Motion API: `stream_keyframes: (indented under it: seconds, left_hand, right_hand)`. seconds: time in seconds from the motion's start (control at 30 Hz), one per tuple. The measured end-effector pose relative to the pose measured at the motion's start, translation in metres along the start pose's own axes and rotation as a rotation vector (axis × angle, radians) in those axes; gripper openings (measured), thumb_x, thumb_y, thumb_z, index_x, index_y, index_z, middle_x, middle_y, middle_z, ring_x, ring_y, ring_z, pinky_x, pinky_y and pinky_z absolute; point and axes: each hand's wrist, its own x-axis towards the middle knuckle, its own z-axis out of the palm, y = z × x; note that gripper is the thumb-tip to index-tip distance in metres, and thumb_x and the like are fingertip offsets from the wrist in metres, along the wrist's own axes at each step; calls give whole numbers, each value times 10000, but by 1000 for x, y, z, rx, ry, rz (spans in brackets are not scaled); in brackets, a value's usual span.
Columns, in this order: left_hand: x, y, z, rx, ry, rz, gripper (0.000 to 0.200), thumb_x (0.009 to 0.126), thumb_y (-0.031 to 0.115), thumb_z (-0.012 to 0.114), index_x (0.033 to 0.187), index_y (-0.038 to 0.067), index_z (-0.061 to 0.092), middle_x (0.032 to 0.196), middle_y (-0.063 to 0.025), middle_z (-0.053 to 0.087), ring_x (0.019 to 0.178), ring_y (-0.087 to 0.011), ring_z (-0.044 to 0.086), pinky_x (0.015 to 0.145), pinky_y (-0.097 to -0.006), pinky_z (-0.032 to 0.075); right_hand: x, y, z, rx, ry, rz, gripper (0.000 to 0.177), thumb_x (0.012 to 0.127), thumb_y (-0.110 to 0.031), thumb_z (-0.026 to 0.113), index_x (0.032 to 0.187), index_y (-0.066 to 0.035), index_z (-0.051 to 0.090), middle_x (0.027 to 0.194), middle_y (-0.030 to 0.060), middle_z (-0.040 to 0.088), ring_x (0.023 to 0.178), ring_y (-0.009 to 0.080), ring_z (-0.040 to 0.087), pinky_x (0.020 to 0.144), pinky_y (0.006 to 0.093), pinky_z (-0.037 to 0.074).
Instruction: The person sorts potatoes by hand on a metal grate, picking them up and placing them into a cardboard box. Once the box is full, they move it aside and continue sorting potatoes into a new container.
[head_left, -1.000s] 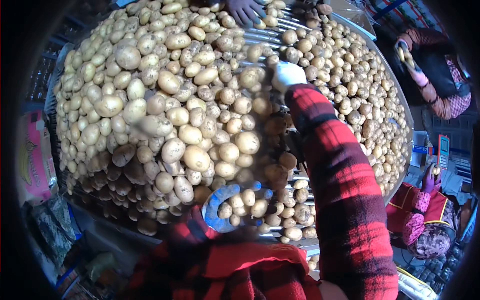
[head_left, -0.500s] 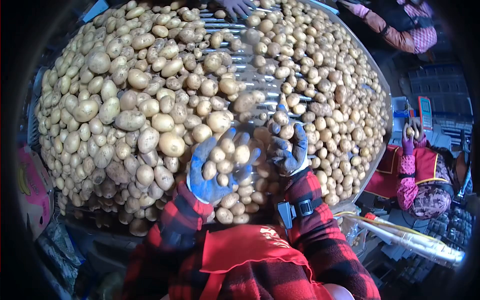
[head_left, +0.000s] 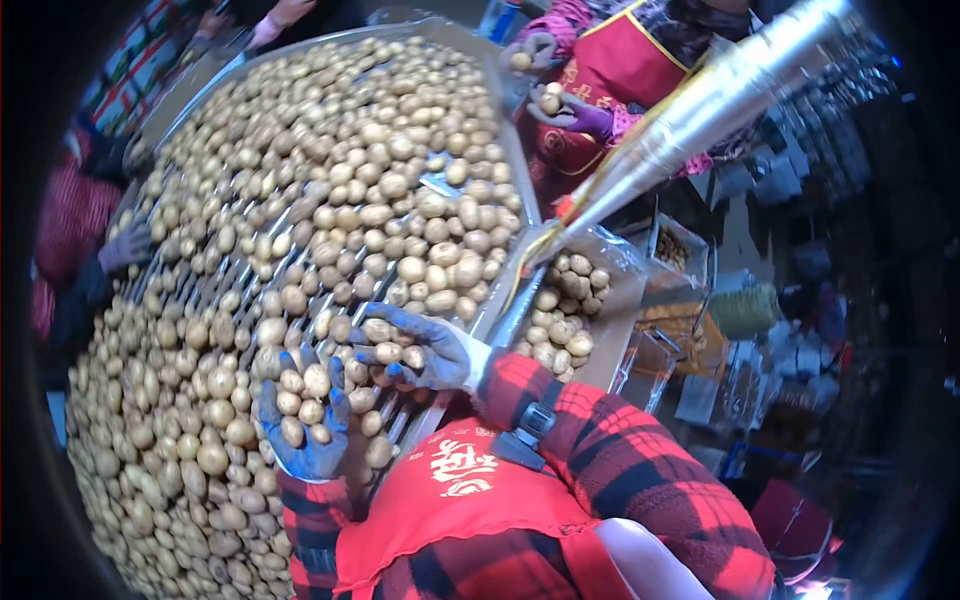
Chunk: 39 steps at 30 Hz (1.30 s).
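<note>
My left hand [head_left: 308, 440], in a blue glove, is cupped palm up around several small potatoes [head_left: 312, 412] at the lower left centre. To its right, my right hand [head_left: 425, 350], in a grey-blue glove, curls its fingers around a few more small potatoes [head_left: 388, 352]. Both hands are just above the near edge of the large potato pile [head_left: 210, 460], a short gap apart. Metal slats [head_left: 400, 425] show between the potatoes below my hands.
Right of the table's metal rim [head_left: 508, 262], a box of potatoes [head_left: 562, 325] stands beside my right arm. A slanted wrapped pole [head_left: 690, 120] rises there. Co-workers' gloved hands show at the top [head_left: 572, 115] and far left [head_left: 125, 247]. A small crate [head_left: 672, 250] lies further right.
The view has turned to the right, bringing the potato box and pole nearer the middle. Both my hands still hold small potatoes; my right hand now points leftward.
</note>
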Motion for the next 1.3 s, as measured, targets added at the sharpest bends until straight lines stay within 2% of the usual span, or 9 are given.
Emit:
stream_keyframes:
  seconds: [0.23, 0.3, 0.5, 0.63, 0.8, 1.07, 1.2, 1.27, 1.3]
  left_hand:
    - [11, 71, 26, 181, -252, 85, 413, 1089, 382, 512, 1474, 270, 608, 1590, 0, 550, 1490, -257, 452, 1244, -470, 260]
    - [12, 80, 32, 1670, -202, 806, 458, 1082, 415, 513, 1504, 248, 574, 1591, -33, 537, 1482, -282, 453, 1211, -500, 342]
    - [23, 106, 38, 3059, 173, 1496, 496, 1078, 427, 530, 1514, 192, 538, 1619, -113, 474, 1463, -377, 453, 1112, -543, 483]
    - [3, 76, 68, 3539, 721, 745, 500, 1103, 316, 444, 1597, 247, 464, 1661, -45, 451, 1551, -227, 372, 1266, -463, 286]
    - [6, 101, 31, 2178, -131, 1126, 450, 1079, 412, 527, 1477, 207, 574, 1543, -59, 569, 1440, -331, 492, 1080, -499, 458]
    - [-8, 108, 29, 3143, 20, 1418, 462, 1082, 395, 520, 1508, 220, 563, 1573, -34, 550, 1467, -315, 465, 1082, -497, 466]
    - [-13, 108, 33, 3219, 39, 1332, 462, 1086, 387, 505, 1512, 216, 554, 1587, -38, 533, 1478, -304, 454, 1110, -511, 446]
    - [-12, 108, 32, 3196, 30, 1294, 462, 1087, 382, 498, 1515, 214, 549, 1593, -39, 524, 1484, -299, 449, 1125, -518, 436]
    - [-10, 109, 33, 3184, 24, 1238, 462, 1088, 380, 494, 1516, 213, 547, 1597, -40, 519, 1487, -296, 446, 1132, -521, 431]
  right_hand:
    - [-185, -34, -13, -541, 80, -666, 387, 1098, -255, 583, 1441, -88, 518, 1265, 90, 580, 1172, 248, 603, 722, 288, 618]
    - [-236, -55, -21, -24, 91, -578, 361, 1095, -299, 607, 1316, -13, 603, 1024, 45, 647, 975, 194, 658, 707, 302, 611]
    - [-364, -82, -100, 189, 384, -1053, 255, 1081, -208, 638, 876, -66, 581, 803, -8, 530, 749, 140, 572, 696, 316, 633]
    - [-408, -88, -112, 202, 504, -1193, 218, 1066, -178, 648, 897, -51, 594, 878, 23, 561, 829, 171, 590, 688, 316, 625]
    - [-440, -78, -188, 166, 361, -1182, 160, 1041, -188, 672, 977, -46, 638, 948, 19, 611, 992, 218, 660, 735, 318, 631]
    - [-485, -192, -232, -389, 1263, -1489, 137, 965, -211, 676, 983, -76, 660, 959, 79, 679, 963, 266, 697, 816, 397, 609]
    - [-537, -313, -205, -1849, 2159, -411, 200, 935, -290, 686, 1004, -102, 675, 1017, 121, 715, 958, 315, 712, 813, 439, 586]
    - [-564, -343, -221, -2504, 1997, 339, 234, 920, -330, 691, 1014, -116, 682, 1045, 142, 734, 955, 340, 720, 812, 461, 574]
    - [-561, -337, -220, -2396, 2097, 187, 247, 950, -297, 662, 1103, -103, 658, 1093, 138, 723, 990, 325, 711, 856, 464, 569]
